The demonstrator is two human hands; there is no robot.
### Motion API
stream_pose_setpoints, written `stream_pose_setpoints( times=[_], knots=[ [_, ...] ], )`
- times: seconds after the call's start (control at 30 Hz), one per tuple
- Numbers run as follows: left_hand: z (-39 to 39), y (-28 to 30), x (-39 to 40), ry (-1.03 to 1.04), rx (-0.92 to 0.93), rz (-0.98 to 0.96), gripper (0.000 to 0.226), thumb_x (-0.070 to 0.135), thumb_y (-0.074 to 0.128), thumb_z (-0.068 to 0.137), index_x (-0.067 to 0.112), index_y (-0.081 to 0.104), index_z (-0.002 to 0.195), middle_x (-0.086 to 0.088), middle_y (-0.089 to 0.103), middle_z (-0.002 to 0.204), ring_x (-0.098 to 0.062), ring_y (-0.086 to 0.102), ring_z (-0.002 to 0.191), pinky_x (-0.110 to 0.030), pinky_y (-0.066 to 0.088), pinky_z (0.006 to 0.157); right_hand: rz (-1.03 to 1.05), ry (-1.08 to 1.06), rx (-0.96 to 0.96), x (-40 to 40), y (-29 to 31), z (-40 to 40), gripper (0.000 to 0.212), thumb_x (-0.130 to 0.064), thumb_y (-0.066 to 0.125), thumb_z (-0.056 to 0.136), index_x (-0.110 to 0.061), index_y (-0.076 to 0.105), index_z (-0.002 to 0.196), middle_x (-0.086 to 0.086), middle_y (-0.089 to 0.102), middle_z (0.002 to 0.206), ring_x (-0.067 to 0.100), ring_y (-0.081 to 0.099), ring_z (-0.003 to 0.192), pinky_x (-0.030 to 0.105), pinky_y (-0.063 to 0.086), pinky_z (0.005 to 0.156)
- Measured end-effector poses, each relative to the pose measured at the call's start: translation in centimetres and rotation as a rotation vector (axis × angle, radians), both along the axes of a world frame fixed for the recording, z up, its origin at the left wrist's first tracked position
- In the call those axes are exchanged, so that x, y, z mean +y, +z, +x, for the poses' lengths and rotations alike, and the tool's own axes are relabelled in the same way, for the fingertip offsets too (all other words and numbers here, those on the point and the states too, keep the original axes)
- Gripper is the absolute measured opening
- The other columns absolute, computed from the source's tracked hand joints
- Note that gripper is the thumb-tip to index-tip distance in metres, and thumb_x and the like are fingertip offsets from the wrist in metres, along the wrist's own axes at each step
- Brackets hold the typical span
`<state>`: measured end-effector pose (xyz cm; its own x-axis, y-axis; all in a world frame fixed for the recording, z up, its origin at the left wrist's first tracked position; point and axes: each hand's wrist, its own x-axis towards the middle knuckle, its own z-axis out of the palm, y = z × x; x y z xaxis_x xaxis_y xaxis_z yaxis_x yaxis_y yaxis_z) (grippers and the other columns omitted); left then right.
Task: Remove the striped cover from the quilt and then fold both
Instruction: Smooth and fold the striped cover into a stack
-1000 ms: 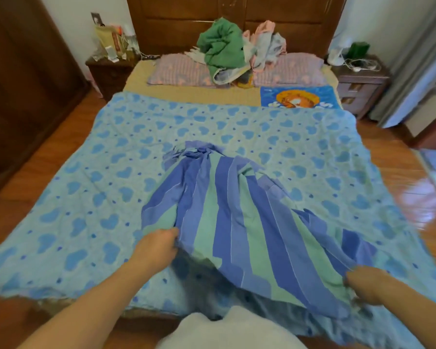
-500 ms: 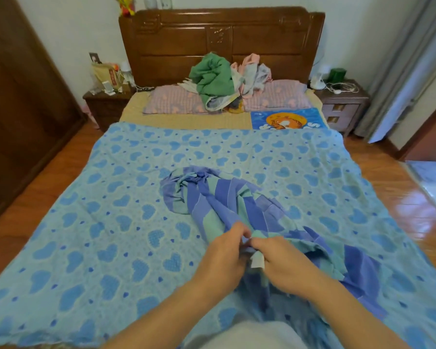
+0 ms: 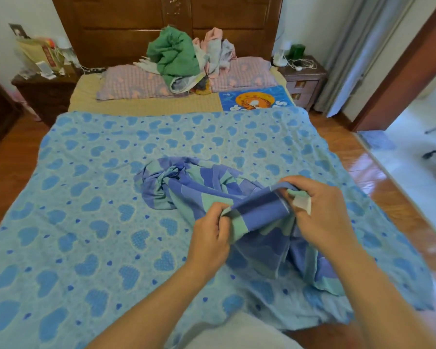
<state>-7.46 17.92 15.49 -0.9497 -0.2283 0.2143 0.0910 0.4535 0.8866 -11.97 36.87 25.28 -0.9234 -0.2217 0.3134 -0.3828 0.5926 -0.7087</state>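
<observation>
The striped cover (image 3: 186, 187) lies bunched up in the middle of the blue heart quilt (image 3: 86, 222), which is spread over the bed (image 3: 146, 105) in a room with a wood floor (image 3: 378, 177). Pillows (image 3: 133, 83) and a clothes pile (image 3: 181, 56) sit by the headboard (image 3: 111, 26). The left hand (image 3: 209, 238) and right hand (image 3: 320, 210) both pinch the cover's near edge.

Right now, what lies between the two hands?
In the head view, a taut edge of the striped cover spans from left hand to right hand.
</observation>
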Motion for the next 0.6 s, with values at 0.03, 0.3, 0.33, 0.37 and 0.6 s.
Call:
stream_pose_setpoints(
  times=[0.03,0.3,0.33,0.37,0.6],
  knots=[
    [0.4,0.9,-0.6,-0.017,0.050,-0.043,0.016,0.023,0.039,0.091,0.026,0.054,0.089,0.011,0.047,0.060,-0.010,0.041,0.054,-0.034,0.035,0.053,0.003,-0.042,-0.009,0.0,0.2,-0.3,0.042,-0.002,0.068,0.087,-0.044,0.064,0.090,-0.022,0.068,0.086,-0.010,0.062,0.081,0.008,0.043,0.072],
    [-1.9,3.5,-6.8,0.080,0.106,-0.541,0.024,0.001,0.062,0.076,0.022,0.051,0.079,0.003,0.051,0.079,-0.023,0.047,0.068,-0.036,0.037,0.051,-0.215,0.015,0.050,-2.3,2.7,1.0,0.033,0.001,0.057,0.095,-0.030,0.069,0.092,-0.018,0.069,0.089,-0.006,0.062,0.077,0.004,0.042,0.070],
    [-2.1,3.2,-7.3,0.123,0.039,-0.470,0.030,-0.001,0.058,0.077,0.026,0.044,0.075,0.004,0.048,0.076,-0.023,0.044,0.067,-0.037,0.034,0.051,-0.257,-0.009,0.083,-2.5,3.0,0.9,0.033,0.000,0.057,0.096,-0.032,0.067,0.092,-0.021,0.068,0.086,-0.008,0.061,0.076,0.003,0.042,0.069],
    [-2.2,2.5,-7.9,0.180,-0.035,-0.403,0.034,-0.002,0.055,0.076,0.028,0.040,0.072,0.005,0.046,0.073,-0.023,0.043,0.066,-0.036,0.032,0.052,-0.281,-0.034,0.119,-2.6,3.2,0.7,0.034,-0.001,0.057,0.096,-0.034,0.065,0.092,-0.027,0.067,0.084,-0.011,0.059,0.076,0.002,0.041,0.070],
    [-2.1,-1.3,-15.0,0.525,-0.317,-0.456,0.015,0.002,0.057,0.073,0.016,0.056,0.072,-0.012,0.062,0.082,-0.038,0.059,0.079,-0.037,0.037,0.059,-0.321,-0.208,0.239,-0.9,2.9,-2.0,0.017,-0.010,0.054,0.098,-0.021,0.067,0.097,-0.033,0.061,0.081,-0.013,0.054,0.078,0.007,0.040,0.074]
  ],
)
